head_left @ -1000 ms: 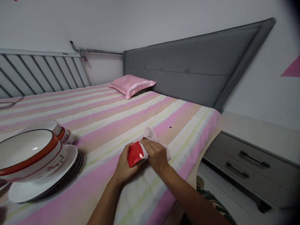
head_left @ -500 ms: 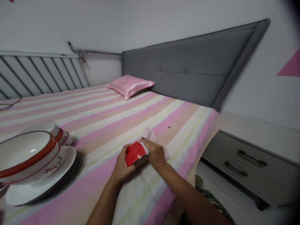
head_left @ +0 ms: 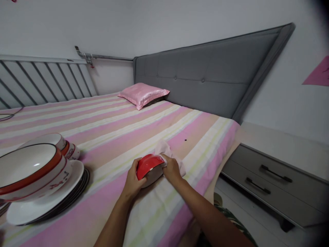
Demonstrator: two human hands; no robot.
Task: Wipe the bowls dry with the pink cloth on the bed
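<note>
A small red bowl [head_left: 150, 165], pale inside, is tipped on its side just above the striped bedsheet. My left hand [head_left: 134, 178] is closed on its left side, the thumb over the lower rim. A pale pink cloth [head_left: 164, 148] is bunched in my right hand [head_left: 171, 168], which presses it against the bowl's right rim. Part of the cloth hangs out beyond my right fingers. My right fingertips are partly hidden behind the bowl and cloth.
At left, a large white bowl with a red rim [head_left: 48, 175] sits on stacked plates [head_left: 73, 178], with smaller bowls [head_left: 72, 151] behind. A pink pillow [head_left: 144, 93] lies by the grey headboard [head_left: 200, 72]. A nightstand [head_left: 272, 175] stands right of the bed.
The bowl has turned in my hands, so more of its pale inside and rim shows. My right hand has shifted slightly with the cloth along the rim.
</note>
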